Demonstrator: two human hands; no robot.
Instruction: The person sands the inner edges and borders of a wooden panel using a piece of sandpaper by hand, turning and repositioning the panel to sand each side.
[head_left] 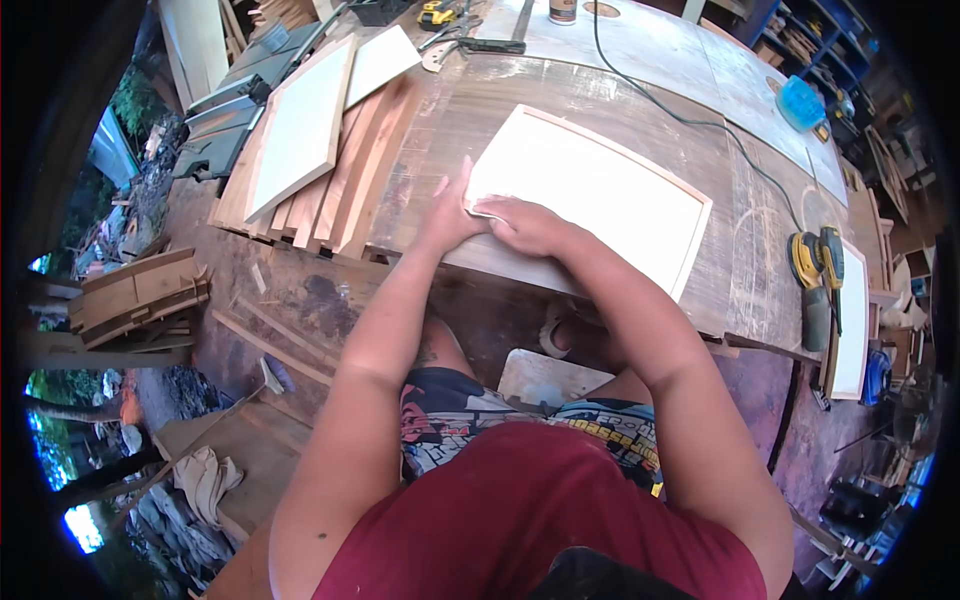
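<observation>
A white panel with a thin wooden frame (600,190) lies at an angle on the wooden worktable (445,120). At its near left corner, my left hand (455,212) rests against the frame's edge, its fingers pointing away from me. My right hand (520,225) is bent over the same corner, its fingertips at the frame beside my left hand. Whether anything small lies under the right fingers is hidden. The two hands almost touch.
Framed white panels (305,125) lean on stacked wooden boards (375,150) at the left. A yellow sander (805,260) stands at the table's right edge. A dark cable (660,110) crosses the back. Another framed panel (850,320) is at far right.
</observation>
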